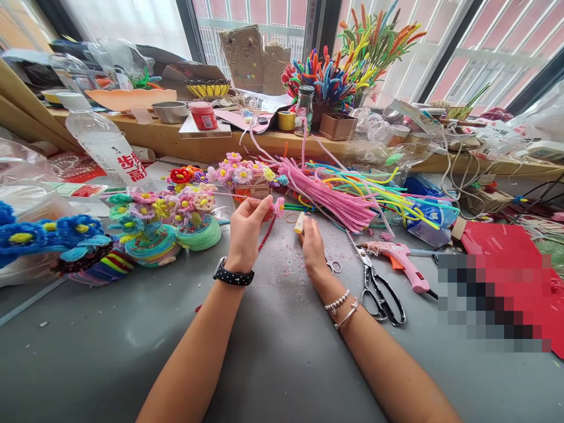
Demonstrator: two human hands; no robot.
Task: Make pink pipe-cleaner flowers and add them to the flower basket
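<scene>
My left hand (251,229), with a dark watch on the wrist, is closed in a pinch on a small pink pipe-cleaner flower (279,207). A dark red fuzzy strand (267,235) runs down beside that hand to the table. Opposite it, my right hand (312,247) has its fingers closed around a small pale yellow piece (299,223) whose kind I cannot make out. Small scissors (335,265) lie partly hidden behind the right hand. Large black-handled scissors (374,288) and a pink glue gun (405,264) rest to its right.
A bundle of pink pipe cleaners (330,194) lies beyond my hands. Pots of fuzzy flowers (198,232) and a blue-flowered piece (48,235) stand at left. A tilted water bottle (103,141), cluttered ledge (247,141) and red sheet (506,258) surround the grey table (282,364).
</scene>
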